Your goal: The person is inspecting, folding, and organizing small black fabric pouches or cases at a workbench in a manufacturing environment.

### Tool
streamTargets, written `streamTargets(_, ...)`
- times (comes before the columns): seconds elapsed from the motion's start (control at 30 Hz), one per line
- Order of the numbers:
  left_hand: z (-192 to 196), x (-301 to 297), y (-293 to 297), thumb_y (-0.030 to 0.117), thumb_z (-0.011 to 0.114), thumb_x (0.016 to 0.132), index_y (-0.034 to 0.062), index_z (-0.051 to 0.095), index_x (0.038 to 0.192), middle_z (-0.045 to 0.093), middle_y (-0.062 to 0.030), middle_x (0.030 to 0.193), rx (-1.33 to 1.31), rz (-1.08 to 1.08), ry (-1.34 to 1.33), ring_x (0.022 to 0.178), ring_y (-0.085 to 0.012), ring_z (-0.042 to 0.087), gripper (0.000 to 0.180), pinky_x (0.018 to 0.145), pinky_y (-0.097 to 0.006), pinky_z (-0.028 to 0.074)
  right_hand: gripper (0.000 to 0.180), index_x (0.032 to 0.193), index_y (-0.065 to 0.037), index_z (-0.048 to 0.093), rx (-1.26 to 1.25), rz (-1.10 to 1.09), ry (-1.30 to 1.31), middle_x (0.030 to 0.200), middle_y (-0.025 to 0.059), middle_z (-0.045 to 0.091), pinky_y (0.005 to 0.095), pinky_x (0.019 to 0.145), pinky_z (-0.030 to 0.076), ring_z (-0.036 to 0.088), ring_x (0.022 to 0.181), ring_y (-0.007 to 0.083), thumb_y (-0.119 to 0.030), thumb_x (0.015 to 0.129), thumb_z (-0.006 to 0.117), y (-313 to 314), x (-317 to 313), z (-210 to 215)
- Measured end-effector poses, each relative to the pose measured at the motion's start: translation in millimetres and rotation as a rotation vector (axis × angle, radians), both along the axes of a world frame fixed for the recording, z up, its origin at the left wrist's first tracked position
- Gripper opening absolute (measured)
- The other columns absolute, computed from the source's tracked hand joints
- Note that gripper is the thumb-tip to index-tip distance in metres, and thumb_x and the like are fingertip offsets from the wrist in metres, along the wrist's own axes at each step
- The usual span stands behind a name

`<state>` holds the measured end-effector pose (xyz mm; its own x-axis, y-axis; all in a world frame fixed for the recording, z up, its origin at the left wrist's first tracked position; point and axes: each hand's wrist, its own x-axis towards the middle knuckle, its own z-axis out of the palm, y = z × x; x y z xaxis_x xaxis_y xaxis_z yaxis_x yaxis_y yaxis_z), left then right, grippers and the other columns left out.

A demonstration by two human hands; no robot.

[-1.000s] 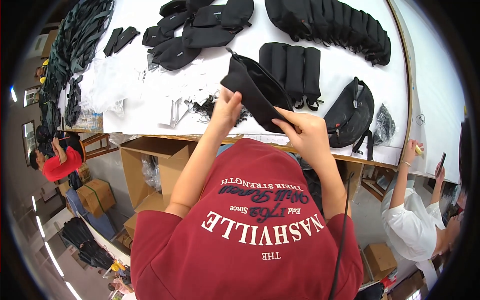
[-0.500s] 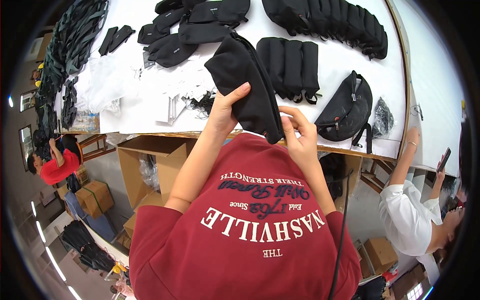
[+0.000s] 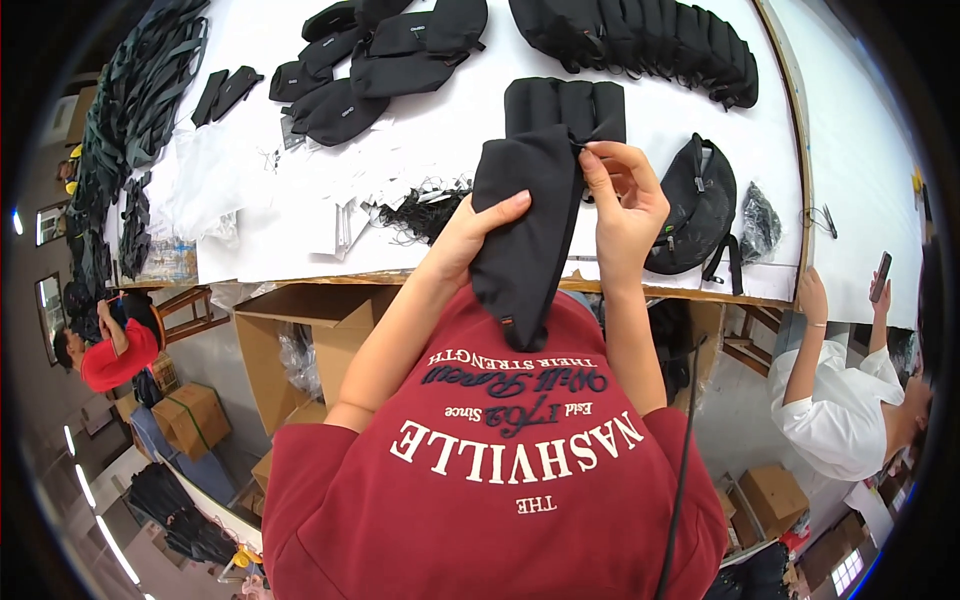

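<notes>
I saw the black fabric pouch (image 3: 525, 235) above the near edge of the surface (image 3: 290, 240), long axis running near to far. Fingers of the left hand (image 3: 468, 235) clasped its left side midway; those of the right hand (image 3: 632, 205) pinched its far right corner.

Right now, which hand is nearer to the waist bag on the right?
Right. The right hand is just left of the waist bag; the left hand is farther left, holding the pouch.

Looks like a bag workshop, judging by lined-up bags (image 3: 660, 45) beyond the gripped pouch (image 3: 530, 242), heaped straps (image 3: 140, 130) far left of it, cardboard boxes (image 3: 193, 420) lower left.
</notes>
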<state>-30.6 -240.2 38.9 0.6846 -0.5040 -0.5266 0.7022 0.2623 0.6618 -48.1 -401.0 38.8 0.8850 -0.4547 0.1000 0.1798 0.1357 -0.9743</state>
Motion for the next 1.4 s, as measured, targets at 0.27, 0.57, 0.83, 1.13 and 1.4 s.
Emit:
streamTargets(0.27,-15.1,4.5,8.5,0.022,0.069,0.079,0.0001,0.051,0.12,0.06,-0.0085,0.108,-0.088,-0.121,0.115,0.097,-0.0167,0.059,0.05,0.086,-0.029,0.047,0.037,0.12,-0.002,0.047,0.21,0.227,0.067,0.101,0.0077,0.057,0.0184,0.054,0.044,0.056,0.072,0.0072,-0.003,0.086,0.06,-6.7,-1.4,-8.5)
streamTargets(0.57,1.7,56.0,11.9,0.021,0.067,0.08,0.0027,0.053,0.113,0.059,-0.0043,0.109,0.151,-0.3,-0.71,0.099,-0.0114,0.054,0.04,0.091,-0.027,0.041,0.033,0.116,-0.002,0.051,0.271,0.487,0.159,0.095,0.0075,0.057,0.0212,0.052,0.05,0.06,0.071,0.0089,-0.005,0.084,0.061,-8.5,-6.1,2.4)
streamTargets(0.83,2.7,53.7,8.9,0.023,0.063,0.085,0.0026,0.062,0.094,0.061,0.001,0.085,0.176,-0.37,-0.622,0.082,-0.0058,0.054,0.022,0.076,-0.021,0.042,0.036,0.115,-0.001,0.05,0.168,0.512,0.129,0.088,0.0042,0.052,0.02,0.045,0.045,0.056,0.061,0.0078,-0.009,0.083,0.064,-7.1,-11.1,7.3)
streamTargets(1.13,-0.6,51.4,6.6,0.025,0.06,0.087,0.0036,0.061,0.094,0.061,0.0013,0.086,0.054,-0.38,-0.602,0.083,-0.0051,0.053,0.023,0.077,-0.02,0.041,0.034,0.114,-0.004,0.051,0.186,0.487,0.134,0.081,0.0015,0.051,0.0176,0.044,0.041,0.054,0.06,0.0053,-0.004,0.082,0.063,-3.2,-10.9,7.1)
streamTargets(1.4,-7.5,50.7,7.9,0.025,0.06,0.088,0.0031,0.061,0.093,0.057,0.0044,0.08,0.1,-0.288,-0.589,0.076,-0.0022,0.05,0.022,0.07,-0.017,0.04,0.02,0.096,-0.005,0.058,-0.45,0.313,0.06,0.069,0.0017,0.055,0.021,0.05,0.04,0.051,0.057,0.0071,-0.003,0.078,0.066,-0.7,-6.1,16.6)
